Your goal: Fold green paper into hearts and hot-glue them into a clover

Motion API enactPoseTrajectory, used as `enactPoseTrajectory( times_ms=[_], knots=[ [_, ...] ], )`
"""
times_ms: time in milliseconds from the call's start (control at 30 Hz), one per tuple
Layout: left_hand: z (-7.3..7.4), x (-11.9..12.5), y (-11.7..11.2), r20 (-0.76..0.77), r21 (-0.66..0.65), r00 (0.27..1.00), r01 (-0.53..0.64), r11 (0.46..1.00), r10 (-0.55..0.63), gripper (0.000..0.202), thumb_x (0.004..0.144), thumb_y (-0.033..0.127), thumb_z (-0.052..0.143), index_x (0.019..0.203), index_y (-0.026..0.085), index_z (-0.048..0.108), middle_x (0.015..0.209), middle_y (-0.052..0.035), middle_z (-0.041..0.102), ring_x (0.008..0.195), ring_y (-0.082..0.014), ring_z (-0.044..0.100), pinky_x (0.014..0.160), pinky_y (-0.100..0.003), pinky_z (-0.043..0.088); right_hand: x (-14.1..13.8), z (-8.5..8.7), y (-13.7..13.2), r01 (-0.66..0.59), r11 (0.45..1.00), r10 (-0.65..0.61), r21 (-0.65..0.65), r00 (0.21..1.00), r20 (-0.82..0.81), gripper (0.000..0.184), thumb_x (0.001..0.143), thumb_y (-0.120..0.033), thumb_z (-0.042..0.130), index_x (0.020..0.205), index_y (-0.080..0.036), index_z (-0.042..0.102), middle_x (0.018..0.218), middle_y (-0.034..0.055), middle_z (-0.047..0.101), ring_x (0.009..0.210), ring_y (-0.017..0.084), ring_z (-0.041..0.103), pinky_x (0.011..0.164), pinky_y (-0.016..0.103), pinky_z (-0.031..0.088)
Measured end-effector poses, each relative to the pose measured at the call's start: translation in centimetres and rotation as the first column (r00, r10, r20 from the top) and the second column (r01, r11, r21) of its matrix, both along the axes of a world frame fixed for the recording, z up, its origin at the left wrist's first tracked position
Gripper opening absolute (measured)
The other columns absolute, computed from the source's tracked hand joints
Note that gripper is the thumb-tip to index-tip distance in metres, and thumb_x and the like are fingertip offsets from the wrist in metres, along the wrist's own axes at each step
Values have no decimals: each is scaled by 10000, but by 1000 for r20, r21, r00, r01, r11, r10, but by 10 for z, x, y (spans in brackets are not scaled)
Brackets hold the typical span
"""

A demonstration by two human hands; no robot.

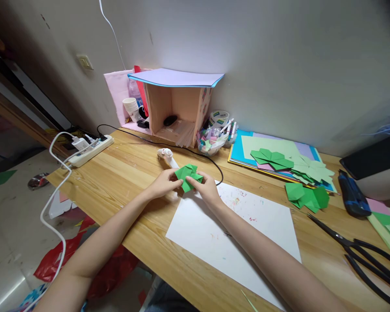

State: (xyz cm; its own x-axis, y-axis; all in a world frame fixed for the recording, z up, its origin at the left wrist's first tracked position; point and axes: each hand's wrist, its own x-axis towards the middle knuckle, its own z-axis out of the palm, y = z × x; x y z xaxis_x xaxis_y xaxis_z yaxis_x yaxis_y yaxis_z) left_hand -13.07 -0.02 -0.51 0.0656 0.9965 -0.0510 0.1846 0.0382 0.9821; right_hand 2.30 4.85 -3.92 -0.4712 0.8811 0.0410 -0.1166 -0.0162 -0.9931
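Both my hands hold a folded green paper piece [188,177] just above the far edge of a white sheet [234,236] on the wooden table [126,173]. My left hand [164,183] pinches its left side, fingers closed on the paper. My right hand [205,187] grips its right side from below. A white glue gun [167,157] lies right behind the paper piece.
Folded green paper shapes [307,197] and a stack of coloured sheets [273,151] lie to the right. Black scissors [360,255] and a blue utility knife [352,197] sit at the far right. A power strip [89,149] with cables lies left; a small open box [175,108] stands at the wall.
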Motion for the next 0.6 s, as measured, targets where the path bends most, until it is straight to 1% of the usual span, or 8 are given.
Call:
enactPoseTrajectory(
  times_ms=[67, 133, 200, 333, 433, 500, 600],
  knots=[
    [0, 0, 0, -4, -6, 1000, -13, 1000, 13, 253, 695, 218, 583, 924, 113, 607, 735, -19, 622, 631, -137, 569, 586, -237, 441, 0, -2, 1, -11, 1000, 11, -9, 1000, -23, 297, 700, -459, 629, 684, -166, 586, 563, -17, 520, 472, 94, 447, 434, 213, 380],
    [-2, -1, 0, -16, -12, 1000, -23, 1000, 23, 257, 702, 222, 577, 929, 106, 606, 732, -24, 625, 626, -140, 573, 581, -241, 442, 0, -4, 2, -23, 999, 22, -27, 999, -48, 301, 731, -464, 594, 695, -165, 598, 583, -12, 527, 476, 93, 450, 433, 214, 384],
    [-3, -2, 1, -23, -7, 999, -29, 1000, 29, 251, 709, 230, 572, 923, 103, 604, 745, -28, 628, 626, -138, 571, 576, -239, 438, 0, -5, 3, -27, 998, 24, -50, 997, -67, 302, 742, -463, 580, 706, -165, 612, 601, -8, 534, 478, 93, 457, 428, 215, 387],
    [-5, -3, 2, -14, 38, 1000, -23, 999, 23, 250, 728, 264, 575, 923, 108, 588, 783, -25, 617, 631, -119, 549, 577, -229, 427, -1, -5, 4, -16, 996, 8, -89, 995, -95, 319, 743, -474, 568, 665, -167, 607, 619, -1, 546, 482, 95, 468, 437, 222, 418],
    [-4, -5, 4, -17, 66, 999, -41, 997, 42, 203, 742, 316, 582, 795, 120, 564, 678, 5, 572, 597, -109, 532, 569, -225, 416, -1, -5, 4, 1, 994, -14, -107, 993, -113, 352, 742, -496, 555, 623, -166, 580, 611, 4, 532, 488, 100, 474, 440, 227, 435],
    [-4, -6, 4, -31, 72, 997, -68, 995, 70, 222, 746, 345, 583, 704, 133, 530, 610, 20, 542, 576, -107, 526, 564, -224, 411, -1, -6, 4, 13, 994, -26, -110, 993, -117, 365, 744, -507, 546, 610, -167, 564, 591, 2, 513, 485, 104, 477, 437, 228, 435],
    [-2, -8, 5, -53, 74, 995, -83, 994, 87, 242, 748, 361, 583, 673, 138, 523, 593, 15, 549, 571, -107, 522, 570, -227, 412, -2, -8, 5, 20, 995, -32, -96, 992, -125, 367, 752, -511, 535, 612, -172, 554, 579, -2, 501, 482, 106, 480, 440, 231, 435]
  ],
)
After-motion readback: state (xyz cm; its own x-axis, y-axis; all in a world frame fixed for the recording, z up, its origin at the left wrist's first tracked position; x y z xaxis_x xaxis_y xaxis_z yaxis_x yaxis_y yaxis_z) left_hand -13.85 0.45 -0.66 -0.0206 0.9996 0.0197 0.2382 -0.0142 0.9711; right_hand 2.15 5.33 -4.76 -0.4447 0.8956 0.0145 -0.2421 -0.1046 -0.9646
